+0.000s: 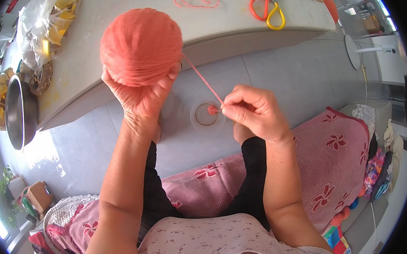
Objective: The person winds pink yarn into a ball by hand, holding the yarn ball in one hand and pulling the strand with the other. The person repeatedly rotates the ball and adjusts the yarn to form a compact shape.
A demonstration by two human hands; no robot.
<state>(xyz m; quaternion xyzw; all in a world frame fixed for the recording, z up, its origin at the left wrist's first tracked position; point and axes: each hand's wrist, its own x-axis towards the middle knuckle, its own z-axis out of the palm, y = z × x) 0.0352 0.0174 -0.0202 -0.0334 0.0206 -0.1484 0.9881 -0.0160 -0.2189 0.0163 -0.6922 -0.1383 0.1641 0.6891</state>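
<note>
My left hand (143, 96) holds up a large ball of coral yarn (141, 47), cupping it from below with the fingers mostly hidden behind it. A taut strand of the same yarn (202, 77) runs from the ball's right side down to my right hand (254, 112). There the thumb and forefinger pinch the strand. Below the hands, on the floor between my feet, stands a clear round container (195, 122). A small coral yarn clump (212, 109) shows inside its outline, close to my right fingertips.
On the pale table (217, 24) lie scissors (269, 12) with one red and one yellow handle, and a loose coral yarn piece (197, 0). A plastic bag (35, 36) and a metal bowl (21, 112) sit at the left. A patterned pink cover (328, 160) drapes the seat.
</note>
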